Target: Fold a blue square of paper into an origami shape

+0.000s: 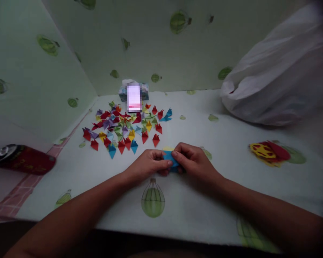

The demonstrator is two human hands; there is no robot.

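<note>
A small piece of blue folded paper (171, 158) is pinched between my two hands, just above the table near its front middle. My left hand (154, 162) grips its left side, the thumb lying across the front. On the opposite side, my right hand (190, 157) pinches the upper right part with thumb and fingers. Something pale yellow shows just behind the paper's top edge; I cannot make out what it is. Beyond my hands, many small folded paper birds (121, 146) in red, blue, yellow, green and purple lie spread over the table.
A phone with a blurred, lit screen (134, 96) leans on a tissue box (145, 91) at the back. To the left is a red can (27, 160). A white plastic bag (280, 79) stands at right, behind a red and yellow item (270, 152) on the patterned tabletop (204, 200).
</note>
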